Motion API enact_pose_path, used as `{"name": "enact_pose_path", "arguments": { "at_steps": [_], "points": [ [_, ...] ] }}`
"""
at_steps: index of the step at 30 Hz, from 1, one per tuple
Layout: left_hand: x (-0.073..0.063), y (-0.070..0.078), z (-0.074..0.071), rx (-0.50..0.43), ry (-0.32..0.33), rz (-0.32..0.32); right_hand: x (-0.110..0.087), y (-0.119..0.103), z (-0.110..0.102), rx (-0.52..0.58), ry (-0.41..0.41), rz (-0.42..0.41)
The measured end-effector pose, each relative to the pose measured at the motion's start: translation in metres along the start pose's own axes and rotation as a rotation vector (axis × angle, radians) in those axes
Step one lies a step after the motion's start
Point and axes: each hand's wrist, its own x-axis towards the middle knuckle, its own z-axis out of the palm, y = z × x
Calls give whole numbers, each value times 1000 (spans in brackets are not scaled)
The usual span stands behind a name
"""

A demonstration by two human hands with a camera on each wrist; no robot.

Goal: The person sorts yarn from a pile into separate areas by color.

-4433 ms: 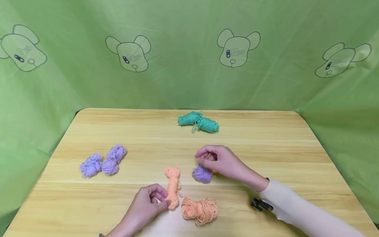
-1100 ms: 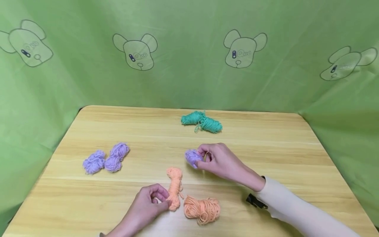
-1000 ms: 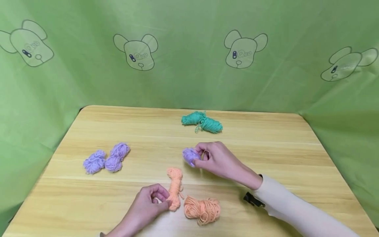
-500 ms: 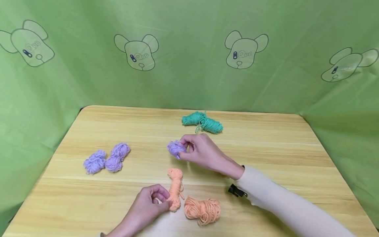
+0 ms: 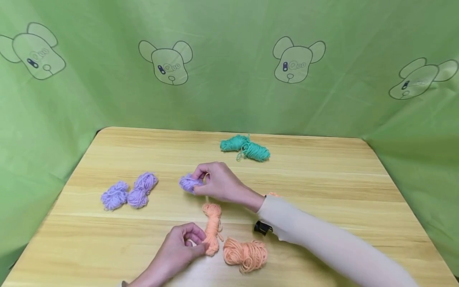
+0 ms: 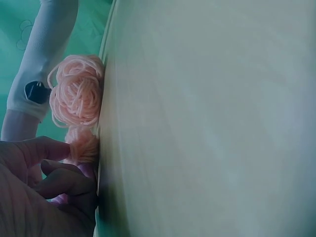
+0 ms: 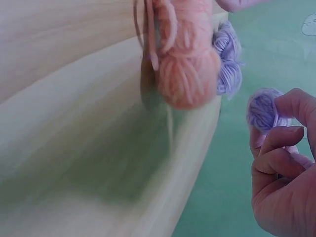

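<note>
My right hand [image 5: 223, 184] pinches a small purple yarn skein [image 5: 189, 183] between thumb and fingers, past the far end of a peach yarn skein [image 5: 213, 225]. In the right wrist view the purple skein shows end-on at the fingertips. With thumb and fingertips, my left hand [image 5: 181, 244] grips the near end of that peach skein, which lies lengthwise on the table. A thicker orange yarn skein [image 5: 245, 255] lies just right of it. Two purple skeins, a loose one [image 5: 115, 195] and a tied one [image 5: 142, 190], sit side by side at the left.
Two teal yarn skeins [image 5: 245, 148] lie together near the back edge of the wooden table [image 5: 322, 159]. A bit of orange yarn [image 5: 274, 194] peeks out behind my right sleeve [image 5: 308, 227]. Green cloth [image 5: 229, 99] with printed animal heads surrounds the table.
My right hand has taken hold of the purple skein right of the peach one and carried it left toward the other purple skeins. My left hand keeps its place on the peach skein.
</note>
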Motion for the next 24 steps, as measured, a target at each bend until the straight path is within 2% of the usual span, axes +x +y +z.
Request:
{"name": "enact_pose_path", "arguments": {
  "at_steps": [9, 18, 24],
  "points": [
    [0, -3, -2, -12, -10, 5, 20, 4, 22, 25, -37, -14],
    [7, -14, -1, 6, -10, 74, 31, 5, 31, -12, -77, -76],
    [4, -10, 0, 27, -9, 31, 41, 2, 44, -79, -114, -112]
  ]
}}
